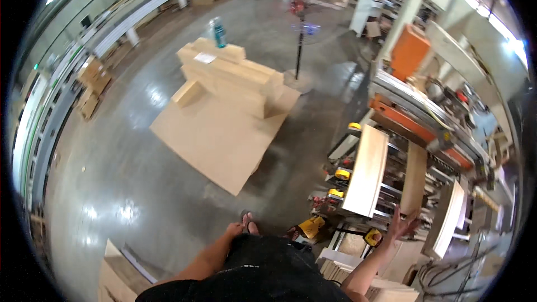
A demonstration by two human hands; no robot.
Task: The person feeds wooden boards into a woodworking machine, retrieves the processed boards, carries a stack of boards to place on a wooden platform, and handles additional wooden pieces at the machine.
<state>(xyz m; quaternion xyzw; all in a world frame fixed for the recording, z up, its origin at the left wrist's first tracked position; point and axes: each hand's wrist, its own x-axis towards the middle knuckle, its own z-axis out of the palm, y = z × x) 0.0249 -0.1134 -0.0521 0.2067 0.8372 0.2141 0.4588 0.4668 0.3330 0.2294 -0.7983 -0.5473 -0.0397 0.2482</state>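
My right hand (401, 225) is open, its fingers spread, at the near end of a narrow wooden board (415, 176) lying across the machine's metal rails. Whether the fingertips touch that board I cannot tell. Left of it lies a wider pale board (366, 170), and to the right a third board (444, 221) rests at a tilt. Close to my body, above my sandalled foot, hangs my left hand (234, 229). Its fingers are too small and blurred to read, and no object shows in it.
The machine (411, 117) with orange parts fills the right side, yellow-capped fittings (342, 174) along its edge. Stacked boards (341, 271) are beside me. Ahead, a cardboard-topped stack (224, 140) bears wooden pieces and a blue-green bottle (218, 33). Behind it stands a fan (300, 33).
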